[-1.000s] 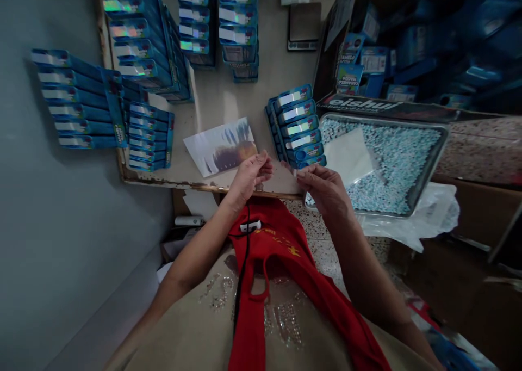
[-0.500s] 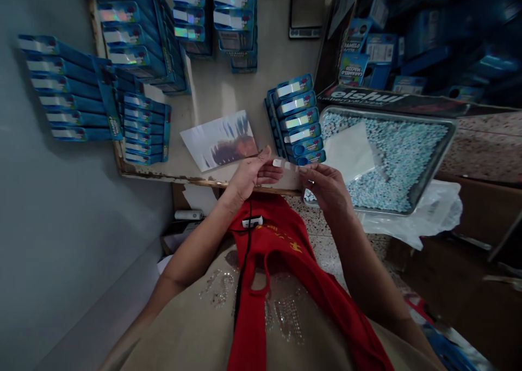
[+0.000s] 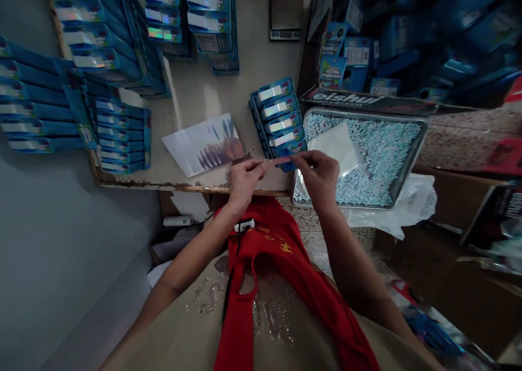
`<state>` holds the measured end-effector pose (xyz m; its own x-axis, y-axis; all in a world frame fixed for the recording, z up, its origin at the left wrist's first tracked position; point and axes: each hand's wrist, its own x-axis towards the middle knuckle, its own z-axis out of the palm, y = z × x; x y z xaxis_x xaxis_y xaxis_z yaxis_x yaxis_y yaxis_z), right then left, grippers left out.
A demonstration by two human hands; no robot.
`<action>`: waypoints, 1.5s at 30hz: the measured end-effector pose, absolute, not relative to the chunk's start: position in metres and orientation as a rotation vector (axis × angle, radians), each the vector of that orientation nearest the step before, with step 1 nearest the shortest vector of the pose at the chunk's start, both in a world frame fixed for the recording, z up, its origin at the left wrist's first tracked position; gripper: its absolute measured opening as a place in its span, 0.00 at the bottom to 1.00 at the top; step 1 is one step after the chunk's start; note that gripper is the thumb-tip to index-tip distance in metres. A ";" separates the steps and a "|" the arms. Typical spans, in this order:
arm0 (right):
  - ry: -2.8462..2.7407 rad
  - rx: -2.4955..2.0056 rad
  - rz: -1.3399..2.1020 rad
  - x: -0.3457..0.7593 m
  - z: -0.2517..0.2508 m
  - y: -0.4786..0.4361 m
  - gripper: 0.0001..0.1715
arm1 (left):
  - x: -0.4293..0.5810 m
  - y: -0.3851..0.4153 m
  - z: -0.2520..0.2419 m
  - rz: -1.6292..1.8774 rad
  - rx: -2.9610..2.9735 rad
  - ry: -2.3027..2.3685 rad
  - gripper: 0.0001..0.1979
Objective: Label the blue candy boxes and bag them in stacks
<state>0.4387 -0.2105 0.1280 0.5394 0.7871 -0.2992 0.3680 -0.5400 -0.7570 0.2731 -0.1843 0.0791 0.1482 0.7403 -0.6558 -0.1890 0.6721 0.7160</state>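
Observation:
My left hand (image 3: 243,181) and my right hand (image 3: 319,178) are raised together over the table's front edge. Both pinch the ends of a thin, pale strip (image 3: 280,160) stretched between them. Just behind the strip stands a row of small blue packs with shiny labels (image 3: 278,121). To the right of my right hand sits a metal tray (image 3: 416,142) full of small pale blue and white pieces, with a white sheet (image 3: 335,147) lying on them.
Stacks of blue packs (image 3: 110,39) cover the table's left and back. A printed card (image 3: 204,145) lies flat near the front edge. A small scale (image 3: 286,13) stands at the back. A dark carton (image 3: 367,50) with more packs and a plastic bag (image 3: 408,208) are to the right.
My hands have drawn the strip out between them and lifted slightly. The view has shifted to the right, so the table's things now sit further left.

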 end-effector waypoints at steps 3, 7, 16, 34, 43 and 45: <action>-1.115 -2.248 0.660 0.446 0.123 -0.201 0.11 | 0.284 -0.184 0.076 0.734 0.540 1.270 0.17; -1.120 -2.267 0.685 0.453 0.117 -0.196 0.10 | 0.291 -0.183 0.076 0.715 0.517 1.276 0.15; -1.141 -2.328 0.683 0.454 0.107 -0.192 0.10 | 0.297 -0.176 0.067 0.655 0.457 1.291 0.13; -1.221 -2.363 0.945 0.490 0.110 -0.173 0.14 | 0.311 -0.165 0.032 0.920 0.514 1.570 0.09; -1.248 -1.970 1.149 0.477 0.073 -0.167 0.46 | 0.362 -0.128 0.014 1.027 0.818 1.599 0.20; -1.220 -1.972 1.151 0.478 0.068 -0.168 0.45 | 0.361 -0.127 0.014 1.042 0.864 1.576 0.22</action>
<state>0.4780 -0.1684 0.0685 0.2226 0.8980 -0.3796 0.4312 -0.4399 -0.7877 0.3611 -0.1269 0.0140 -0.2285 0.9070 -0.3537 0.0298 0.3697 0.9287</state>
